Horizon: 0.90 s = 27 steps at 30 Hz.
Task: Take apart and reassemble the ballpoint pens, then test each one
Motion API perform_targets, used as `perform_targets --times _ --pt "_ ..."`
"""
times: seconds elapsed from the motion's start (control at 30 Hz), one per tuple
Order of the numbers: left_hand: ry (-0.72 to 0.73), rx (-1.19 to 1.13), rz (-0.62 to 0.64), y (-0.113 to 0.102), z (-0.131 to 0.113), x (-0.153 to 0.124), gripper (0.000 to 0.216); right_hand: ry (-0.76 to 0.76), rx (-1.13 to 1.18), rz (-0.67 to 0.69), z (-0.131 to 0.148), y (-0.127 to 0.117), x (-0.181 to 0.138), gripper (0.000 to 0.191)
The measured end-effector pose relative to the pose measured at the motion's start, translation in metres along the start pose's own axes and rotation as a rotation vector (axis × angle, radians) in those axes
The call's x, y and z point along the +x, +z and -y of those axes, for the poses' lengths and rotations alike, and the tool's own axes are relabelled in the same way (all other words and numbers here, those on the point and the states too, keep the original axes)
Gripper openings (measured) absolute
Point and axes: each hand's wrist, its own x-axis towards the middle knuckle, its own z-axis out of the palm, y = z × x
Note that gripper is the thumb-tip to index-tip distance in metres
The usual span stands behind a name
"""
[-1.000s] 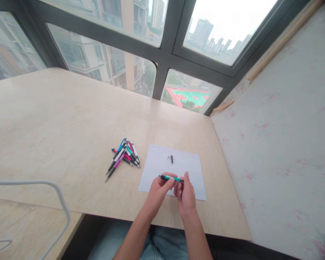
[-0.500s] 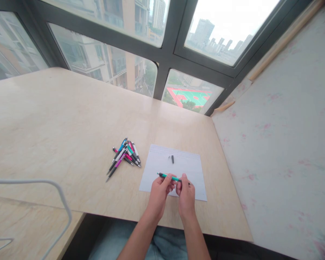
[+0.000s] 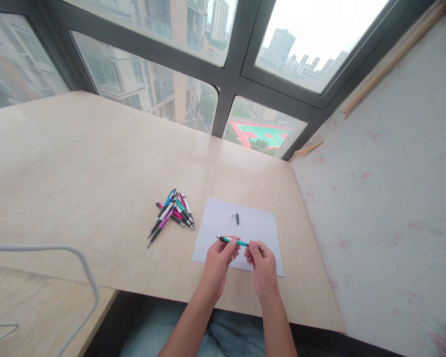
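A green and black pen (image 3: 241, 243) is held level above a white sheet of paper (image 3: 215, 223). My left hand (image 3: 220, 258) pinches it near its clip end, which sticks out to the left. My right hand (image 3: 260, 260) has thumb and fingers closed on the other end, hiding most of the tip. On the paper beyond my hands lie a short dark cylindrical piece (image 3: 237, 218) and a tiny metallic-looking bit (image 3: 233, 215), too small to make out. Left of the paper is a pile of several pens (image 3: 167, 218) in blue, pink, white, green and purple.
The pale desktop (image 3: 107, 183) runs back to dark-framed windows (image 3: 230, 79). A flowered wall (image 3: 375, 208) bounds the right side. A white cable (image 3: 83, 263) curves over the left front. The desk's front edge lies above my lap.
My right hand has shifted slightly right and turned a little on the end of the pen. The left hand keeps hold of the pen, nearly in place.
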Motion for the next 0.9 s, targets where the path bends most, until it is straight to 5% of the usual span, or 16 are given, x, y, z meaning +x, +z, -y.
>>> perform_targets --times 0.37,0.53,0.9 --pt "0.03 0.041 0.02 -0.004 -0.001 0.001 0.031 0.032 0.04 0.054 0.004 -0.003 -0.004 0.031" --pt "0.058 0.126 0.026 -0.006 0.001 0.002 0.03 0.035 -0.007 0.01 0.006 -0.006 -0.002 0.041" --pt "0.036 0.118 0.037 -0.006 0.004 0.002 0.032 -0.015 -0.078 -0.071 0.004 -0.013 0.0 0.029"
